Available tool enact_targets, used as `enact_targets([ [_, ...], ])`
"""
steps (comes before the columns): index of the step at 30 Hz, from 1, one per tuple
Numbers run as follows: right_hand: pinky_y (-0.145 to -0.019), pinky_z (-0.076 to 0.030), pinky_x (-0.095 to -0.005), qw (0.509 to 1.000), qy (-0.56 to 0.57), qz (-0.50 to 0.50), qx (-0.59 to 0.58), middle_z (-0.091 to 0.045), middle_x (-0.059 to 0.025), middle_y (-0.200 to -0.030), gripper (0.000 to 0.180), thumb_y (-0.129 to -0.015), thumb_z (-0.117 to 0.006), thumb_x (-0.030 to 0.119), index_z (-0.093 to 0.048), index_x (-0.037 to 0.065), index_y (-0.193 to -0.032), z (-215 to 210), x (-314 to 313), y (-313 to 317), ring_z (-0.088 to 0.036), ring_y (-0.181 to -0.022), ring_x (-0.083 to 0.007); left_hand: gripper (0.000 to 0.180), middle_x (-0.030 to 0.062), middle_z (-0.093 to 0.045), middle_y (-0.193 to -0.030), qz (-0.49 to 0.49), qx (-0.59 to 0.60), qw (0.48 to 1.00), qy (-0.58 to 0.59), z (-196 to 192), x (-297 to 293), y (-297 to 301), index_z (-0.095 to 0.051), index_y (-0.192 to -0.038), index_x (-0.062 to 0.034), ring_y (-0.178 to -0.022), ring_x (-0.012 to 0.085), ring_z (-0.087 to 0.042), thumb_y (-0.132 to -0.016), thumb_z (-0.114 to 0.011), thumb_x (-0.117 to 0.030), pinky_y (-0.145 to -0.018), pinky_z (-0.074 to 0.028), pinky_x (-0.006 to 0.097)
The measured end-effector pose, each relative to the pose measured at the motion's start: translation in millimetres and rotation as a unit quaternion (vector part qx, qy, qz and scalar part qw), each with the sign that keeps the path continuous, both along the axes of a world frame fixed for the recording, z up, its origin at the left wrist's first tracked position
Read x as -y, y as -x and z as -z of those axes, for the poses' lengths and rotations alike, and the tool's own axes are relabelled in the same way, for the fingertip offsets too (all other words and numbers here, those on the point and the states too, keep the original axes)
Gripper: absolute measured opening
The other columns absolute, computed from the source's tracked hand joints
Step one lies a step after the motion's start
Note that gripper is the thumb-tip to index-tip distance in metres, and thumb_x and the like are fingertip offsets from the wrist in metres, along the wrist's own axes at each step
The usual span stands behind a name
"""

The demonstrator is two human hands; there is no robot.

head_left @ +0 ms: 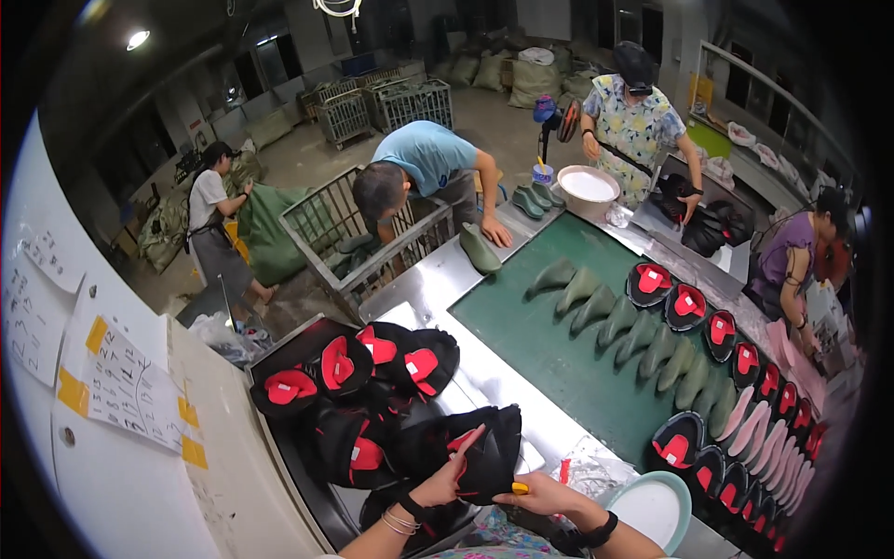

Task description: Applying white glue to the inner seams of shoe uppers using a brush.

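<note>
Gripping a black shoe upper [492, 455] near the bottom edge, the left hand [445, 482] pinches its left side while the right hand [540, 492], just right, clenches a small yellow tool [520, 487].

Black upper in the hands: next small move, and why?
Probably bring the yellow tool in the right hand onto the black upper. The left hand already grips the upper and holds it up off the pile of uppers, and the tool's tip sits right at its lower edge. What kind of tool it is, I can't tell.
</note>
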State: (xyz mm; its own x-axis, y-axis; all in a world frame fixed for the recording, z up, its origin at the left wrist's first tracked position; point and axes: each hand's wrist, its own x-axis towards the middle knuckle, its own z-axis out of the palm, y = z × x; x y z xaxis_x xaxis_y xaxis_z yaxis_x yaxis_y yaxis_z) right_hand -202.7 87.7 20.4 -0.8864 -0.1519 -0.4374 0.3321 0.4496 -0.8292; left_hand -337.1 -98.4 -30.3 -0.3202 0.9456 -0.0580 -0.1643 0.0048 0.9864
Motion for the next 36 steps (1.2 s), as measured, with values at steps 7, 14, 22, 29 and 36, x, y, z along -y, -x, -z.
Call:
enact_targets([
  [7,-0.075,-0.049,-0.0341,0.951,-0.035,0.217,-0.217,-0.068,-0.0141,-0.095,0.014,-0.086,-0.061,0.016,-0.065,0.003,-0.09,-23,-13,-76,-0.064,-0.087,-0.0289,0.095,0.0108,-0.035,-0.143,-0.15,-0.061,0.984,-0.071,-12,4,-47,-0.017,-0.148,-0.0094,-0.131,0.0191,-0.036,-0.072,-0.071,0.004,-0.11,-0.029,0.034],
  [14,-0.072,-0.044,-0.0373,0.789,-0.285,0.455,-0.297,-0.06,-0.012,-0.078,0.018,-0.085,-0.058,0.017,-0.065,0.002,-0.079,-34,-44,-186,-0.057,-0.083,-0.0298,0.082,0.0112,-0.041,-0.141,-0.048,-0.011,0.996,0.076,15,41,-127,-0.022,-0.145,-0.0041,-0.129,0.0223,-0.042,-0.078,-0.07,0.0,-0.109,-0.033,0.035],
  [22,-0.048,-0.043,-0.0249,0.742,-0.083,0.656,-0.105,-0.063,-0.0069,-0.062,0.032,-0.087,-0.066,0.026,-0.065,-0.004,-0.076,17,-57,-276,-0.056,-0.051,-0.0111,0.037,0.0202,-0.046,-0.135,0.113,-0.05,0.992,0.018,-33,28,-160,-0.06,-0.12,-0.0141,-0.123,0.0361,-0.048,-0.084,-0.065,-0.011,-0.105,-0.036,0.042],
  [29,-0.061,-0.052,-0.0254,0.666,-0.093,0.735,-0.093,-0.068,-0.0085,-0.075,0.019,-0.076,-0.073,0.012,-0.07,-0.002,-0.089,42,-55,-335,-0.065,-0.07,-0.0151,0.038,0.021,-0.041,-0.139,0.272,-0.391,0.876,0.071,-32,13,-146,-0.062,-0.116,-0.0181,-0.125,0.0393,-0.044,-0.079,-0.069,-0.015,-0.106,-0.034,0.046],
  [36,-0.067,-0.052,-0.0278,0.631,-0.166,0.757,-0.022,-0.07,-0.0119,-0.077,0.021,-0.072,-0.074,0.012,-0.072,0.0,-0.089,67,-36,-376,-0.067,-0.069,-0.0173,0.044,0.0151,-0.04,-0.14,0.169,-0.3,0.939,-0.01,-62,-20,-175,-0.051,-0.126,-0.0078,-0.121,0.028,-0.048,-0.085,-0.066,-0.013,-0.098,-0.043,0.043],
])
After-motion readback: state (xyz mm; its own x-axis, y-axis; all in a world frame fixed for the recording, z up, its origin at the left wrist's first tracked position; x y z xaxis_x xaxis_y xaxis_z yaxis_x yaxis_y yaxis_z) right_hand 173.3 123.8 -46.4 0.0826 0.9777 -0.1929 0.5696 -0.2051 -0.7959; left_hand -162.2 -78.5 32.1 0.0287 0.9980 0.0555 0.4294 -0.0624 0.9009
